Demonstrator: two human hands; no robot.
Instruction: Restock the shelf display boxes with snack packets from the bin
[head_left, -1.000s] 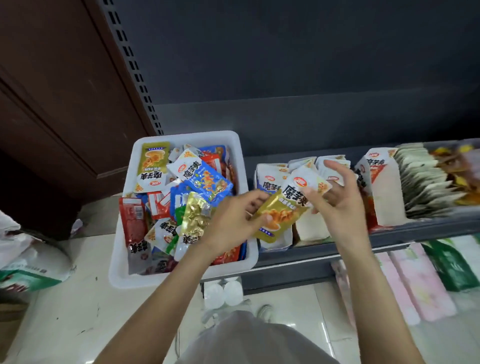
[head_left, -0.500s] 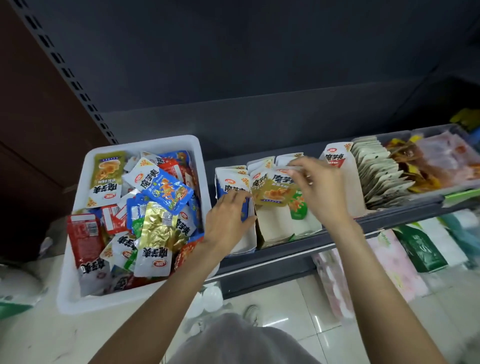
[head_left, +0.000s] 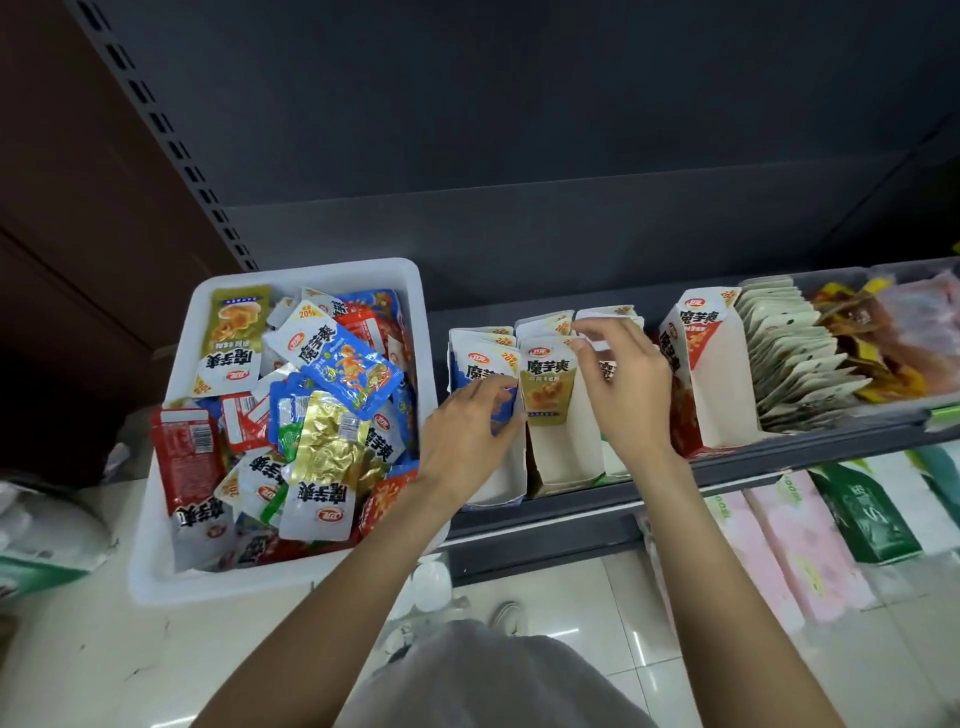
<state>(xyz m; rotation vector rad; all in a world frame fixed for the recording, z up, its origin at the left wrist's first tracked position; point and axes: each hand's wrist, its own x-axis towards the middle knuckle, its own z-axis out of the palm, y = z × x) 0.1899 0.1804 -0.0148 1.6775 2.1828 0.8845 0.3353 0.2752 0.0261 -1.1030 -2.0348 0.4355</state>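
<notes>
Two bare forearms, no sleeves reaching wrists or elbows in view. Left hand (head_left: 470, 431) and right hand (head_left: 626, 387) bare: no gloves, no rings, no watch, no bracelets seen. Fingernails short, unpainted as far as can be told. Light grey garment (head_left: 488, 680) at bottom centre, plain fabric, no print or logo visible, slightly creased. Pale shoe tip (head_left: 506, 616) just above grey fabric, whitish, details blurred. Upper arms and shoulders out of frame. No face in view.
</notes>
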